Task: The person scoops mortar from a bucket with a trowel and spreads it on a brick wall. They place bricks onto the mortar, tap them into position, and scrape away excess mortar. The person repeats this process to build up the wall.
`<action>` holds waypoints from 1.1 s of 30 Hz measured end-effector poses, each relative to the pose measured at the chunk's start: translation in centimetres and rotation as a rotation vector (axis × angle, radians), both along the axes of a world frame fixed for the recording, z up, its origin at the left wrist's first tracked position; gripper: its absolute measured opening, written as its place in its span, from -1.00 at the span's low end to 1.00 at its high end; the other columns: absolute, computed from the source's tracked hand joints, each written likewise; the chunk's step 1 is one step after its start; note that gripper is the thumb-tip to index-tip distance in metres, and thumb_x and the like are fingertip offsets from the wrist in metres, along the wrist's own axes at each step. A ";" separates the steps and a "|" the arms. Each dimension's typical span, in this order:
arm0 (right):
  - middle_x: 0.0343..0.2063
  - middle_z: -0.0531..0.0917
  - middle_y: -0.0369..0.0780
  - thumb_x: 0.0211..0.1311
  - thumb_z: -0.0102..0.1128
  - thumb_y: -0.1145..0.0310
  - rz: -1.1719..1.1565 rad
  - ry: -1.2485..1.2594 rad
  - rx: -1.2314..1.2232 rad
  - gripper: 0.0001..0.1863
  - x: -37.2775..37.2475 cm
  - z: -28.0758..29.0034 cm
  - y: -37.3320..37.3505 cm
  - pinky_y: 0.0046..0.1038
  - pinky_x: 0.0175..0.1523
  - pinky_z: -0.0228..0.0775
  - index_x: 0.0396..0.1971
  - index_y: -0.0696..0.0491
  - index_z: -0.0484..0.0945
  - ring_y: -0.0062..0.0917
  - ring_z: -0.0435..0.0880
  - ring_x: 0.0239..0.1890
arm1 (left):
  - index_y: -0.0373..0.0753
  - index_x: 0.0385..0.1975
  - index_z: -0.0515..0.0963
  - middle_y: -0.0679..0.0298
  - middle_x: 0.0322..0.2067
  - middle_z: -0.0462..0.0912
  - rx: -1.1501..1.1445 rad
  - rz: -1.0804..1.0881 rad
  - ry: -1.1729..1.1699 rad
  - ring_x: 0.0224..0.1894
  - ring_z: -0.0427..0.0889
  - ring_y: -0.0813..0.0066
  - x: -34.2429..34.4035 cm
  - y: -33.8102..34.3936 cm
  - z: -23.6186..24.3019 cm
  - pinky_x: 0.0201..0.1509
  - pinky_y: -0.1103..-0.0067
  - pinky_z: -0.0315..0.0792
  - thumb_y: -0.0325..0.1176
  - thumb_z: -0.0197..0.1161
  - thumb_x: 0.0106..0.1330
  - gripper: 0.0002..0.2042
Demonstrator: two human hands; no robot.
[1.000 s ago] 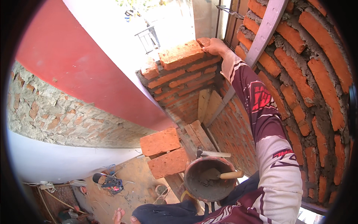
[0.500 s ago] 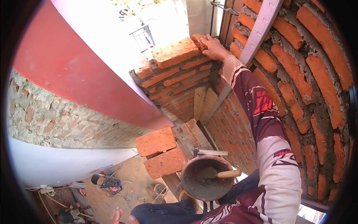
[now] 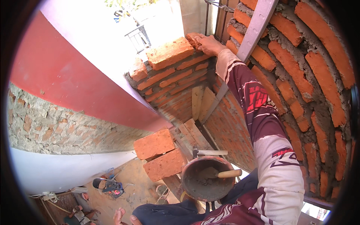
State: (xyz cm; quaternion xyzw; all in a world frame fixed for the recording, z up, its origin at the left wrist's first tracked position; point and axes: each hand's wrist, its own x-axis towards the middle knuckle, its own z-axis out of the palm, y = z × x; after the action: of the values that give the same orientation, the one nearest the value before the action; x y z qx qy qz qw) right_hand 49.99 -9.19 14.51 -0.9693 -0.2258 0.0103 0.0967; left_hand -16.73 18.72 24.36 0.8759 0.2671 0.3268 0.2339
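With my right arm stretched out, my right hand (image 3: 210,45) has its fingers wrapped over a short piece of brick (image 3: 193,40) at the far end of the low wall's top course. Beside that piece lies a whole orange brick (image 3: 169,53), and a smaller brick piece (image 3: 138,70) sits farther left. Grey mortar shows beneath them. My left hand (image 3: 120,216) is only partly in view at the lower edge, fingers apart and nothing in it. Near my knees, a bucket (image 3: 189,189) holds grey mortar, with a wooden-handled trowel (image 3: 228,173) lying in it.
Two loose bricks (image 3: 165,165) lie on planks left of the bucket. A tall brick wall (image 3: 292,67) rises on the right, crossed by a pale metal bar (image 3: 258,28). Far below are the floor (image 3: 138,187) and another person (image 3: 80,216). A red panel (image 3: 75,82) stands left.
The view has shifted slightly, so the wall appears a little farther left. My right hand stays on the brick piece. The person below has changed position.
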 end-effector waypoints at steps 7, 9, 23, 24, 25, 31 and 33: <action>0.55 0.11 -0.19 0.37 0.04 0.41 -0.018 0.085 -0.066 -0.29 -1.3 1.8 0.7 0.03 0.56 0.01 0.52 -0.16 0.16 0.13 0.16 0.48 | -0.50 0.05 0.56 -0.09 -0.03 0.71 -0.092 0.003 -0.026 0.06 0.67 0.05 -0.1 -0.4 0.0 0.28 0.24 0.44 -0.33 0.40 0.36 -0.60; 0.57 0.08 -0.22 0.36 0.00 0.46 -0.087 0.136 -0.159 -0.26 -1.3 2.6 0.8 0.06 0.60 -0.09 0.54 -0.20 0.12 0.13 0.06 0.53 | -0.50 0.06 0.56 -0.10 -0.01 0.70 -0.078 -0.007 -0.019 0.07 0.66 0.06 -0.4 -0.4 0.0 0.29 0.24 0.43 -0.35 0.40 0.36 -0.60; 0.59 0.01 -0.17 0.25 0.06 0.55 -0.069 -0.116 -0.308 -0.16 -1.8 2.3 1.4 0.26 0.54 -0.07 0.55 -0.02 0.03 0.02 0.02 0.57 | -0.47 0.12 0.54 -0.04 0.04 0.69 -0.067 0.015 0.010 0.11 0.65 0.10 -1.3 -0.1 -0.2 0.30 0.29 0.44 -0.41 0.39 0.33 -0.59; 0.56 0.06 -0.09 0.22 0.07 0.57 -0.066 -0.173 -0.160 -0.17 -2.4 2.0 1.9 0.25 0.55 -0.08 0.53 0.03 0.08 0.03 0.03 0.57 | -0.47 0.12 0.54 -0.04 0.04 0.69 -0.063 -0.006 0.014 0.11 0.65 0.10 -1.4 -0.1 -0.1 0.30 0.29 0.44 -0.42 0.38 0.33 -0.60; 0.55 0.08 -0.07 0.21 0.07 0.57 -0.002 -0.246 -0.096 -0.18 -2.8 1.9 2.5 0.24 0.54 -0.08 0.52 0.05 0.11 0.03 0.04 0.57 | -0.47 0.12 0.54 -0.03 0.04 0.69 -0.058 -0.027 0.020 0.11 0.65 0.10 -1.5 -0.1 0.0 0.30 0.30 0.44 -0.43 0.38 0.33 -0.60; 0.51 0.22 -0.08 0.19 0.09 0.55 0.065 -0.199 -0.045 -0.26 -5.3 -0.5 6.6 0.25 0.54 -0.07 0.45 0.11 0.25 0.02 0.13 0.54 | -0.46 0.11 0.55 -0.05 0.01 0.70 0.004 -0.014 0.033 0.07 0.66 0.10 -1.6 -0.4 0.4 0.27 0.31 0.45 -0.44 0.36 0.33 -0.61; 0.51 0.22 -0.12 0.20 0.10 0.53 0.034 -0.266 -0.091 -0.27 -5.7 -0.3 7.1 0.26 0.54 -0.09 0.44 0.11 0.26 0.02 0.11 0.54 | -0.46 0.11 0.55 -0.06 0.00 0.70 0.030 -0.020 0.052 0.06 0.67 0.11 -1.4 -0.3 0.7 0.26 0.31 0.46 -0.44 0.36 0.33 -0.62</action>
State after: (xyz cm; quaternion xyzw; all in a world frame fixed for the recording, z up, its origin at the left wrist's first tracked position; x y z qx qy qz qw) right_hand 44.29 -2.09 14.18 -0.9616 -0.2522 -0.1063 0.0218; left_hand -18.09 18.39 25.05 0.8901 0.2593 0.3057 0.2170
